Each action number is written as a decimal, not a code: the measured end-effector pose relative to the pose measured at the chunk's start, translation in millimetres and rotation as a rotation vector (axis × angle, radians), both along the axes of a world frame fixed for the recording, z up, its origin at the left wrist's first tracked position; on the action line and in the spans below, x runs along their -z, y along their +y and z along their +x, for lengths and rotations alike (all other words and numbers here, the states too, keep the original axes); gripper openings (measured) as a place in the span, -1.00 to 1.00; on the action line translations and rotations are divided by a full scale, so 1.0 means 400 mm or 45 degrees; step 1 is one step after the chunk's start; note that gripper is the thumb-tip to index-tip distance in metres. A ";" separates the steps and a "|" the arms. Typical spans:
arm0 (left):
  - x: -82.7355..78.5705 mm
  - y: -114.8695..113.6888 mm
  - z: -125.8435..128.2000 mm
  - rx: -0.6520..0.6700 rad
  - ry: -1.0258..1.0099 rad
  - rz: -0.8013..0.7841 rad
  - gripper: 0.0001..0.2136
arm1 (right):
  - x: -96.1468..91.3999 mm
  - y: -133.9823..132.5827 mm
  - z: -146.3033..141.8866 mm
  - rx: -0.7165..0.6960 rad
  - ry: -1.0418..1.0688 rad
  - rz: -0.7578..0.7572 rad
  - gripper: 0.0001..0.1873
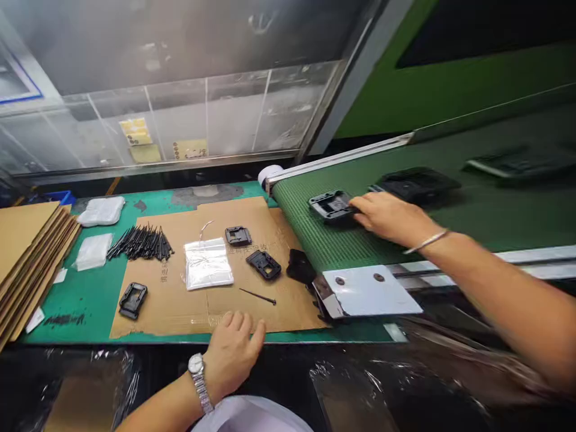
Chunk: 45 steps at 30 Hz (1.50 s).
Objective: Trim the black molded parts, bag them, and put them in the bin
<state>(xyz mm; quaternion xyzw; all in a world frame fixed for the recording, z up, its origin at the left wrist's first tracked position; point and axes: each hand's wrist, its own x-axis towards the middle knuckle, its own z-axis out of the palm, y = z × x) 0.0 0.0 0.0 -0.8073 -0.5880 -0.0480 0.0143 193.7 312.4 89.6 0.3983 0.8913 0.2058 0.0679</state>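
My right hand [387, 217] reaches out over the green conveyor belt [450, 210] and its fingers close on the edge of a black plastic part [330, 206] lying there. My left hand [231, 348] rests at the near edge of the cardboard sheet [180, 300], fingers curled loosely, holding nothing; a watch is on that wrist. On the cardboard lie three black plastic parts [263, 264], [237, 235], [132, 299], a clear plastic bag [207, 263] and a single black cable tie [257, 296].
A heap of black cable ties [140, 243] and small clear bags [93, 251] lie at the left. Stacked cardboard sheets [31, 252] sit at the far left. More black parts [414, 183] ride the belt farther right. A metal plate [369, 291] edges the conveyor.
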 end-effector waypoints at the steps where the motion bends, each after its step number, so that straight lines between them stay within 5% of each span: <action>1: 0.004 0.005 0.015 0.020 0.042 0.029 -0.65 | 0.005 -0.005 0.012 -0.022 0.026 0.041 -0.81; 5: 0.020 0.025 0.059 -0.028 0.049 0.082 -0.62 | 0.016 -0.062 0.045 -0.254 0.293 0.102 -0.88; 8: 0.021 0.037 0.072 -0.150 -0.193 0.052 -0.54 | 0.024 -0.178 0.032 -0.534 0.626 0.039 -0.77; 11: 0.016 0.047 0.082 -0.213 -0.859 -0.038 -0.38 | 0.059 -0.335 -0.021 -0.708 0.933 -0.165 -0.77; 13: 0.020 0.051 0.091 -0.325 -1.478 -0.073 -0.45 | 0.101 -0.440 -0.073 -0.691 1.045 -0.322 -0.82; 17: 0.050 0.063 0.090 -1.018 -2.616 0.027 -0.70 | 0.194 -0.580 -0.171 -0.586 1.221 -0.453 -0.77; 20: 0.061 0.075 0.041 -1.474 -3.105 0.082 -0.86 | 0.268 -0.588 -0.199 -0.571 1.346 -0.676 -0.76; 23: 0.048 0.080 -0.031 -1.703 -3.357 -0.028 -0.90 | 0.376 -0.529 -0.199 -0.287 1.391 -0.583 -0.75; 28: 0.014 0.061 -0.097 -1.835 -3.586 -0.256 -0.92 | 0.583 -0.431 -0.204 -0.007 0.813 -0.411 -0.84; 31: 0.001 0.048 -0.108 -1.864 -3.659 -0.290 -0.91 | 0.634 -0.422 -0.212 -0.066 0.753 -0.464 -0.81; 34: -0.004 0.040 -0.119 -1.903 -3.658 -0.244 -0.92 | 0.593 -0.446 -0.222 -0.159 0.795 -0.532 -0.73; 41: -0.006 0.036 -0.130 -1.915 -3.647 -0.234 -0.89 | 0.314 -0.557 -0.275 -0.679 1.167 -0.577 -0.66; 45: -0.020 0.036 -0.124 -1.916 -3.704 -0.280 -0.84 | 0.256 -0.580 -0.290 -0.776 1.190 -0.514 -0.62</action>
